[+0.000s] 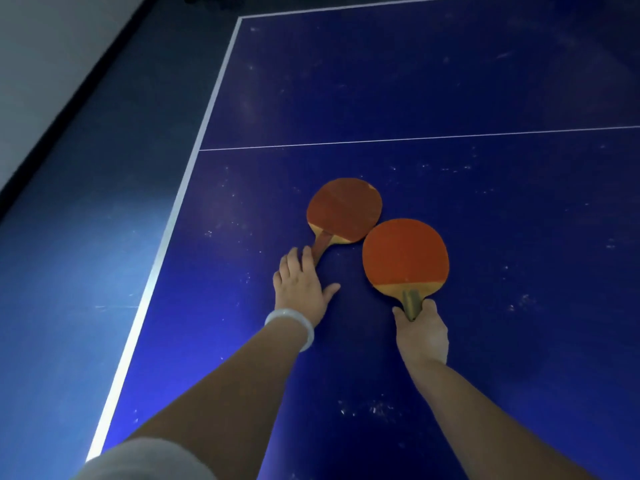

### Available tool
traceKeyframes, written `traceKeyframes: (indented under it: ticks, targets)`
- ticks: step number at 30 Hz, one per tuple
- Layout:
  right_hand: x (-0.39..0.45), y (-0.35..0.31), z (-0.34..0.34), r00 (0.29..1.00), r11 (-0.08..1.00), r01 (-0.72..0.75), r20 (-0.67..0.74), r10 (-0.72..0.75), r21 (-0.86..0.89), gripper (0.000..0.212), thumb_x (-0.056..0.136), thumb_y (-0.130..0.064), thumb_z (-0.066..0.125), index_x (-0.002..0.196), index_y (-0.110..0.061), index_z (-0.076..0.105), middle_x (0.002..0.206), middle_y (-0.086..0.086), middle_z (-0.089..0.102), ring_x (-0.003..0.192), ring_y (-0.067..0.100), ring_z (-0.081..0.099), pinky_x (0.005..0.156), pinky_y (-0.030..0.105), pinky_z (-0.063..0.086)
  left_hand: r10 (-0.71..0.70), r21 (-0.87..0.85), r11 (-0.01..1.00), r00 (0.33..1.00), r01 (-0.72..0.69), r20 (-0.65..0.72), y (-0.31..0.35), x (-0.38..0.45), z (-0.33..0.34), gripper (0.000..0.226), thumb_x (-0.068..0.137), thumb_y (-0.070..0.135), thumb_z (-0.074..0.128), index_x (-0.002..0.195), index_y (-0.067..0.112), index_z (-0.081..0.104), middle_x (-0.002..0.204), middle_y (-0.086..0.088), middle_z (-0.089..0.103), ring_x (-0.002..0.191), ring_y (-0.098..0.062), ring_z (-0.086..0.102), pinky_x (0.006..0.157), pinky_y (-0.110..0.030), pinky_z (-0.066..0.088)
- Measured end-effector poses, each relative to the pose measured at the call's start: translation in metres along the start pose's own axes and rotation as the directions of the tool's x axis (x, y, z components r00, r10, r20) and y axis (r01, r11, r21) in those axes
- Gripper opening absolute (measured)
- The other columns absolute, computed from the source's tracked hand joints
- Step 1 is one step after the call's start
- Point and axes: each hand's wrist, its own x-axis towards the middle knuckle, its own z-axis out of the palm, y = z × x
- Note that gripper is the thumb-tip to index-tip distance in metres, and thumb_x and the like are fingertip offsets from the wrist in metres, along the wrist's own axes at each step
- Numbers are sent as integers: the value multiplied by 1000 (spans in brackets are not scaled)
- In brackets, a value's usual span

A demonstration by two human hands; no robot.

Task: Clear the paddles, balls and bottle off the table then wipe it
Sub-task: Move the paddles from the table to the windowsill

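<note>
Left hand point(300, 289), fingers extended, touches the handle of the far paddle point(343, 211), seemingly not yet closed around it. Right hand point(422, 332) grips the near paddle point(405, 252); both paddle heads overlap on the blue table point(450, 81).

Head view: blue surface point(450, 81) with white lines, scuffed and speckled. Two red paddles near the left edge. Far paddle point(344, 209) lies flat; left hand point(300, 284) has its fingertips on the handle, thumb spread on the surface. Near paddle point(405, 252) overlaps the far one's edge; right hand point(420, 329) grips its handle. White bracelet point(294, 323) on left wrist.
</note>
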Motion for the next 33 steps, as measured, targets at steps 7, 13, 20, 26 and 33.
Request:
traceKeyframes:
  ticks: [7,13,20,26,33]
  targets:
    - [0,-6,10,993,995,-59,-102,67,77,25,93,-32,62,95,-11,47,75,4,58,64,23,56,57,37,49,15,71,997,1000,-15,0,16,55,-15,68,85,62,60,121,8,41,120,-8,49,111,-24,50,90,-35,46]
    - [-4,-1,10,982,990,-117,-139,127,79,24,90,-31,67,91,-16,49,76,2,58,64,19,56,51,30,40,-19,-144,988,975,52,224,20,62,-24,47,92,33,65,120,3,43,122,-15,52,108,-30,57,83,-35,48]
    - [-17,9,7,960,973,-174,-192,202,150,24,90,-30,67,85,-15,49,75,4,58,60,20,53,48,28,38,-59,-355,916,937,188,344,6,29,-26,22,90,11,56,103,12,38,98,-10,58,73,-25,58,63,-39,52]
    - [-45,31,-11,944,965,-183,-242,225,186,22,90,-27,66,83,-15,48,72,4,57,56,19,50,47,29,38,15,-414,903,955,114,295,-7,-16,-9,24,90,25,61,99,19,40,82,0,57,65,-19,58,52,-35,47]
    - [-85,78,-43,909,947,-228,-299,290,227,24,88,-21,65,77,-16,45,68,3,52,56,20,47,49,30,36,163,-446,895,949,-28,268,14,-74,-6,20,90,27,61,94,22,41,76,1,59,59,-16,57,47,-28,38]
